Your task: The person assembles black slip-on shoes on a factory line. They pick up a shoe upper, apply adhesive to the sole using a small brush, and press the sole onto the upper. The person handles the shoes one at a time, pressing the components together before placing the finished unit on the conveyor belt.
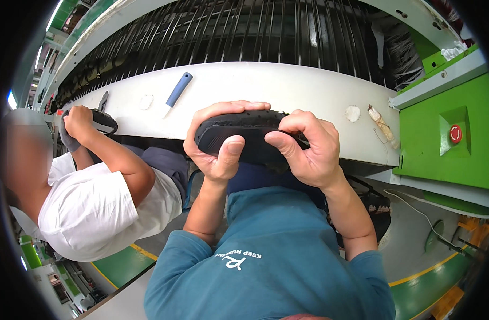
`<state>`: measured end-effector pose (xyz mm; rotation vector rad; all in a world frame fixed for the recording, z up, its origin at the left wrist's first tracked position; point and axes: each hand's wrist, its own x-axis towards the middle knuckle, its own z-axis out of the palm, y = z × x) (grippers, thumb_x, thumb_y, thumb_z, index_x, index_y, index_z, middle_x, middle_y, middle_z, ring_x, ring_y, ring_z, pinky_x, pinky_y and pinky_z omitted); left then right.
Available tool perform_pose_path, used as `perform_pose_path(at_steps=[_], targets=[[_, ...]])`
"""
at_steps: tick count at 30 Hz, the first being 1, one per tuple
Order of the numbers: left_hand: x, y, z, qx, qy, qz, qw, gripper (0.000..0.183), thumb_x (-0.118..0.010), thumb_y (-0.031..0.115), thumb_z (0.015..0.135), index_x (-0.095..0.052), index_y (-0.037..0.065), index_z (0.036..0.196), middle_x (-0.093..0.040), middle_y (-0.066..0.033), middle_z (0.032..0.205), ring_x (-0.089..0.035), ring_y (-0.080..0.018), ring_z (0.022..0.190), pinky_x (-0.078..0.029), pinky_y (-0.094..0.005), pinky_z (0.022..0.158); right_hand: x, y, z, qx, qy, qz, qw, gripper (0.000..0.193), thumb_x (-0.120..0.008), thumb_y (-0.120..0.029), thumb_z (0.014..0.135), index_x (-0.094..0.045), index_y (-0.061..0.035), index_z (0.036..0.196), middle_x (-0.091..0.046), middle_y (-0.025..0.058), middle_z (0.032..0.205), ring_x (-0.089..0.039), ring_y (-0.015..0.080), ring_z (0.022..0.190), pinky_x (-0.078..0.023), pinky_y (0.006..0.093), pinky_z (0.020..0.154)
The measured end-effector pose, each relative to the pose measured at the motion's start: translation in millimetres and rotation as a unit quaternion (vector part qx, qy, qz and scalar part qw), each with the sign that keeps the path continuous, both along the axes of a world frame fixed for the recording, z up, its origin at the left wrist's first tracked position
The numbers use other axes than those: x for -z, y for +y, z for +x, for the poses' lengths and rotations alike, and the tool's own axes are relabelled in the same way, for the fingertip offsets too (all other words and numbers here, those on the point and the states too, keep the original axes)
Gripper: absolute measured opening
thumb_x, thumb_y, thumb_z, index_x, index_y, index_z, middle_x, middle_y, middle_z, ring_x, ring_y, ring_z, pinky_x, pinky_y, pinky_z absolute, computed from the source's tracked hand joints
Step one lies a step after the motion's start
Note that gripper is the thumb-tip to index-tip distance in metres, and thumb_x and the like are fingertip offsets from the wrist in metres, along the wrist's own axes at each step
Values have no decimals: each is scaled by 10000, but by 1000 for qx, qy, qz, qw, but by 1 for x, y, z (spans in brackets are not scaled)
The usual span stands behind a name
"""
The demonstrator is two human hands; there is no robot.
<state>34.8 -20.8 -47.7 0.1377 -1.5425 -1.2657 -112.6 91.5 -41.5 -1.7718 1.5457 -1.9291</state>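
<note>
At the near edge of the white bench (308,88), head view: a black shoe-shaped piece (252,143) is held up before the teal shirt (287,229), its long axis running left to right across the body. Left hand (221,162): curved around the left end, fingers over the upper edge, thumb laid on the near face. Right hand (315,146): thumb and bent forefinger closed on the right end, remaining fingers partly hidden. Neither hand is clearly nearer; this crosswise axis, spanned end to end, probably governs any turning.
</note>
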Motion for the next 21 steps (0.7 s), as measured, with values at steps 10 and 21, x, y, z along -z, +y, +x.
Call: perform_pose_path(at_steps=[10,21], targets=[[6,1,1,27,65,24,997,329,-714,207,1052,-601,-66,1197,-772,-317,1068,-797,-431,1018,-664,-577,944,-10,2,3,-31,-50,72,996,248,-883,-164,958,-668,-52,905,-701,68,726,-688,189,600,-513,319,547],[2,3,2,23,44,26,998,285,-695,186,1067,-585,-46,1190,-775,-312,1066,-792,-431,1022,-650,-608,964,-35,4,-5,-46,-113,219,968,388,-947,-253,889,-636,-47,780,-607,55,588,-584,132,512,-458,295,505]])
